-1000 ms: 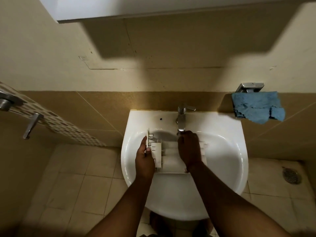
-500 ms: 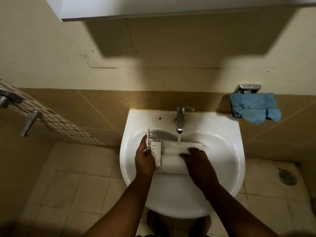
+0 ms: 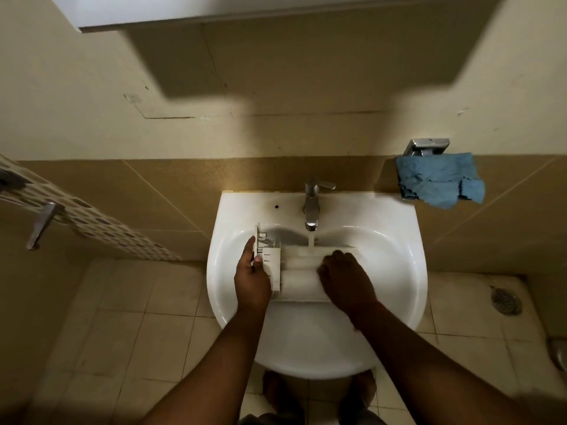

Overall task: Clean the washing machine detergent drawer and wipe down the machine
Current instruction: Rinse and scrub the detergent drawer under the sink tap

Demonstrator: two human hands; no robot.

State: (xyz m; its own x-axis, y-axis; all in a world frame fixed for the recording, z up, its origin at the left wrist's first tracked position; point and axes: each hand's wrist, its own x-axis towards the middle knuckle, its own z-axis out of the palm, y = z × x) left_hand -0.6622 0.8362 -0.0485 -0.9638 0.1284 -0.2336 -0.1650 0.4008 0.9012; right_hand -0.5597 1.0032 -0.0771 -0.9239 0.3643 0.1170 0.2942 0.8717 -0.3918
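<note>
Left hand (image 3: 252, 279) grips the drawer (image 3: 294, 279) under the running tap (image 3: 312, 207) while the right hand (image 3: 345, 279) rubs it with bent fingers; rinsing is underway, and wiping the machine is left.

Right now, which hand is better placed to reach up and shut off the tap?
The right hand. It lies on the drawer just below the tap, apparently holding nothing, while the left hand grips the drawer's end, steadying it.

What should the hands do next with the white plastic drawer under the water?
Probably slide the right hand along the white plastic detergent drawer, rubbing it clean. Water from the silver metal tap is falling on the drawer's far edge in the white ceramic sink, and the left hand grips its front end, so it is steady for scrubbing.
</note>
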